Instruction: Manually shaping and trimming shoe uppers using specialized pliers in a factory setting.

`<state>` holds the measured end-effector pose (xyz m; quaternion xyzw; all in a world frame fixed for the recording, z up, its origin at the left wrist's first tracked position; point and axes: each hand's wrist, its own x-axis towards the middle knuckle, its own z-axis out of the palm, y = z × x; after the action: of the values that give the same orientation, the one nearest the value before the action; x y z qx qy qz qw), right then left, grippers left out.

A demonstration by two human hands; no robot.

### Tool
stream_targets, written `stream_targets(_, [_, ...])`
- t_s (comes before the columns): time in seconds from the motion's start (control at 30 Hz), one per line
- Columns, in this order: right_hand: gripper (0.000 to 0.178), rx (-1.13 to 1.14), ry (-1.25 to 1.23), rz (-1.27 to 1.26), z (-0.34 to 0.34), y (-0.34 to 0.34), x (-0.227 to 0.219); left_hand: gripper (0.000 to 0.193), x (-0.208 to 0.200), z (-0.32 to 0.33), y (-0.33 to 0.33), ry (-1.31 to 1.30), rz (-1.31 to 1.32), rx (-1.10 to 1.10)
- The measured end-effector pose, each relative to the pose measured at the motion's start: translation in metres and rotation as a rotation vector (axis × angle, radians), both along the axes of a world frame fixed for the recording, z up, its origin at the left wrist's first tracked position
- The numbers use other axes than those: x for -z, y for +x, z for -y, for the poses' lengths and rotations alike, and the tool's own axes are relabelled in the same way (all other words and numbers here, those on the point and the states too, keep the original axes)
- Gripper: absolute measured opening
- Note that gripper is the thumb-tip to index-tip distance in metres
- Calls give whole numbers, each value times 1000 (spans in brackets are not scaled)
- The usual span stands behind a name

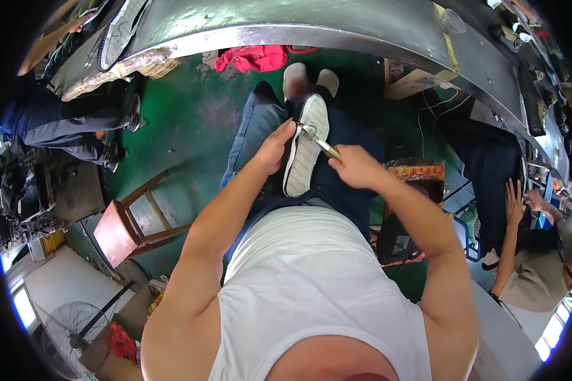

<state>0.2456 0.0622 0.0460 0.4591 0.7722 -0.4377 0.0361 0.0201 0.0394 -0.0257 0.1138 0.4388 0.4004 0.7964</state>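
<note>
A shoe [301, 166] lies bottom up across my lap, its toe pointing away from me. Its underside is whitish with faint cross ridges, and a dark, toothed-looking edge runs round it. My left hand [275, 147] is closed on the shoe's left side near the toe end, with the thumb at the rim. In my right hand [357, 166] is a hand tool [326, 148] with a metal head and a yellowish handle, fingers wrapped round it. The tool's head touches or hovers just over the underside near the left rim; I cannot tell which.
A metal-edged bench [337, 39] curves across the far side, with a red cloth [251, 58] beneath it. A wooden chair [124, 232] stands left, a fan [76, 336] lower left. Another person [534, 267] works at right; someone's legs [76, 120] show at left.
</note>
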Motion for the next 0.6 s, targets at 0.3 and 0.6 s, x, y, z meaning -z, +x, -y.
stream_targets(0.3, [25,554,-749,-409,39,-3,37,72,4,-3,2,81,-171,55])
stream_targets(0.6, [37,488,-1246,-612,9,63,36,60,-18,-17,24,61,-325,117])
